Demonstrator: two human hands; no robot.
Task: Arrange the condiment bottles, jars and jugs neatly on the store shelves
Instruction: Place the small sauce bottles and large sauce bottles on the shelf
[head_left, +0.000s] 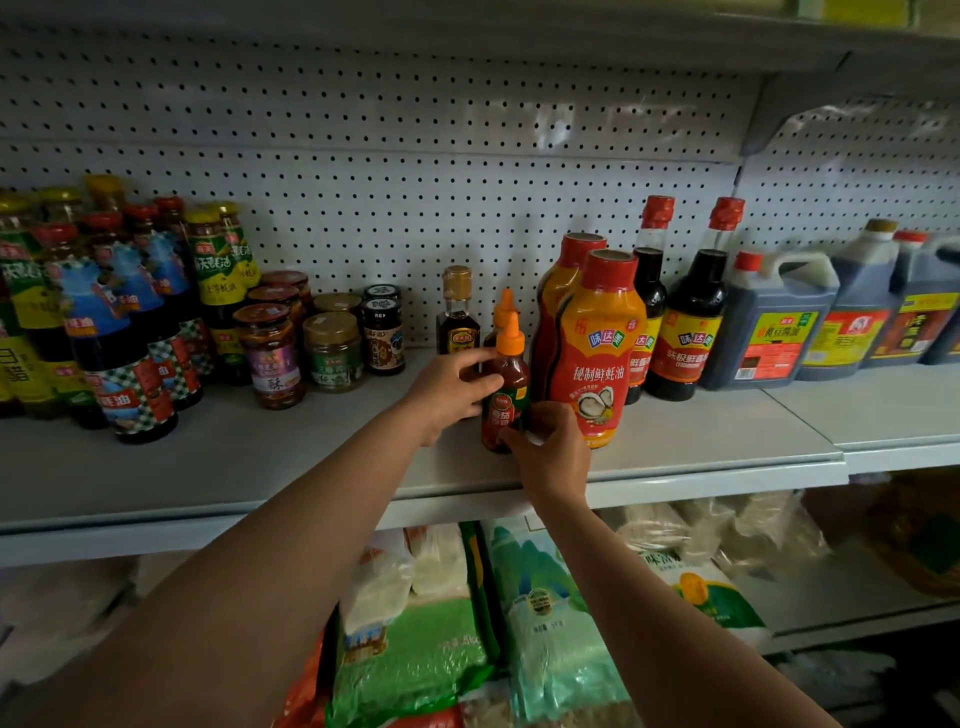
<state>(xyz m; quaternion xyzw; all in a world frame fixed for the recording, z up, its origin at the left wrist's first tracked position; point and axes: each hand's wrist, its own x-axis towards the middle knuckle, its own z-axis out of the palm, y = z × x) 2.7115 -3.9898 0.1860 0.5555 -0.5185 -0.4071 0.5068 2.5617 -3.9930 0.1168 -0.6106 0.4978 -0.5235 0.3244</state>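
A small red sauce bottle with an orange nozzle cap stands on the grey shelf near its front. My left hand grips its upper body from the left. My right hand holds its base from the right, fingers curled round it. A second orange-capped bottle stands right behind it. A small dark bottle with a gold cap is just behind my left hand. Two tall orange-and-red oyster sauce bottles stand immediately to the right.
Tall bottles crowd the shelf's left end, with several jars beside them. Dark soy bottles and jugs fill the right. A bare strip of shelf lies between the jars and my hands. Bagged goods sit on the shelf below.
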